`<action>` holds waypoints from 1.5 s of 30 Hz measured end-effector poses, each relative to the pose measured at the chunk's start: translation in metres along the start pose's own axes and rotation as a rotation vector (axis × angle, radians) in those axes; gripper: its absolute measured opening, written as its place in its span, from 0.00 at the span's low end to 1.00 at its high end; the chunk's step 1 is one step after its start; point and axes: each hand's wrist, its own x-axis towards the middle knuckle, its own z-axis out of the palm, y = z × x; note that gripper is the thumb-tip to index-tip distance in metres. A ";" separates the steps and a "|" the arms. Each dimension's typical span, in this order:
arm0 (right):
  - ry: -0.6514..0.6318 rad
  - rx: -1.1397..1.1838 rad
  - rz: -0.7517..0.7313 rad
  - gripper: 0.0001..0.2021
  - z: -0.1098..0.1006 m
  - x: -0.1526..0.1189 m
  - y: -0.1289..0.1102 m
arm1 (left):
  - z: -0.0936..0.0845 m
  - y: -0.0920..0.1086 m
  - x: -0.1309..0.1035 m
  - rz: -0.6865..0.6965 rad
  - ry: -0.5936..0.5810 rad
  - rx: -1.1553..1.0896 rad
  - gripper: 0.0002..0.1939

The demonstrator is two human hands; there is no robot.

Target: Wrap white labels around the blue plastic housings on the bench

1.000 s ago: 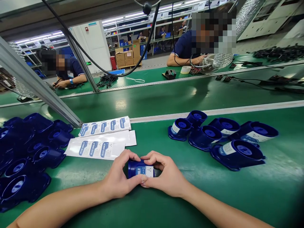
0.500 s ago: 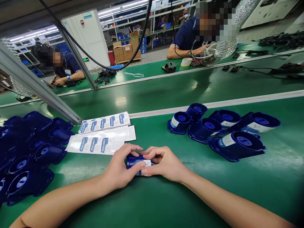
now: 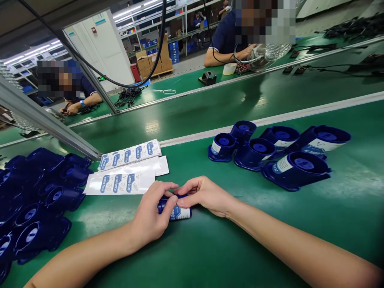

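Note:
A blue plastic part (image 3: 187, 213) with a white and blue label around its side lies on the green bench between my hands. My left hand (image 3: 157, 208) grips its left end, thumb over the near side. From the right, my right hand (image 3: 199, 196) holds the part's upper side, with thumb and fingers near the label's top edge. Fingers cover much of the part. Left of my hands are white label sheets (image 3: 120, 183) with blue printed labels. Several labelled blue parts (image 3: 259, 150) stand at the right.
A heap of blue parts (image 3: 33, 208) covers the bench's left side. A slanted metal post (image 3: 72, 136) rises beyond it. Across the bench, two people sit near black cables (image 3: 129, 96), a tape roll (image 3: 229, 69) and a small black stand (image 3: 208, 78). A black cable hangs overhead.
My right hand has shifted up along the part, and both thumbs have moved up, so more of the label shows. The camera view has tilted and shifted slightly.

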 end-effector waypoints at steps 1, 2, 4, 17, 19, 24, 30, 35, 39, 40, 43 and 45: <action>-0.012 0.008 -0.002 0.21 -0.001 0.000 0.000 | 0.001 0.000 -0.001 0.022 0.012 0.015 0.10; -0.028 0.011 -0.008 0.21 -0.002 0.000 -0.001 | 0.002 0.000 -0.002 0.033 0.022 0.026 0.11; -0.055 0.008 -0.024 0.22 -0.002 0.001 -0.001 | 0.003 -0.001 -0.001 0.025 0.027 0.032 0.12; -0.033 -1.077 -0.852 0.34 0.015 -0.017 0.019 | 0.014 -0.042 -0.016 -0.007 -0.032 -0.334 0.38; -0.001 -1.284 -1.014 0.35 0.018 -0.016 0.030 | 0.016 -0.045 -0.018 -0.003 -0.040 -0.342 0.42; 0.026 -1.255 -1.099 0.33 0.022 -0.013 0.042 | 0.015 -0.045 -0.020 0.079 -0.032 -0.327 0.42; -0.024 -1.004 -1.012 0.39 0.023 -0.017 0.035 | 0.012 -0.037 -0.020 0.170 -0.042 -0.261 0.38; -0.053 -0.848 -0.827 0.42 0.023 -0.019 0.030 | 0.012 -0.034 -0.020 0.195 -0.048 -0.202 0.37; -0.075 -0.724 -0.682 0.35 0.025 -0.023 0.019 | 0.010 -0.032 -0.019 0.228 -0.058 -0.160 0.37; -0.073 -0.674 -0.628 0.31 0.026 -0.024 0.016 | 0.010 -0.031 -0.019 0.250 -0.062 -0.147 0.37; -0.037 -0.510 -0.442 0.17 0.026 -0.026 0.009 | 0.008 -0.030 -0.018 0.336 -0.067 -0.108 0.36; -0.002 -0.436 -0.363 0.15 0.026 -0.025 0.006 | 0.008 -0.029 -0.018 0.374 -0.062 -0.091 0.36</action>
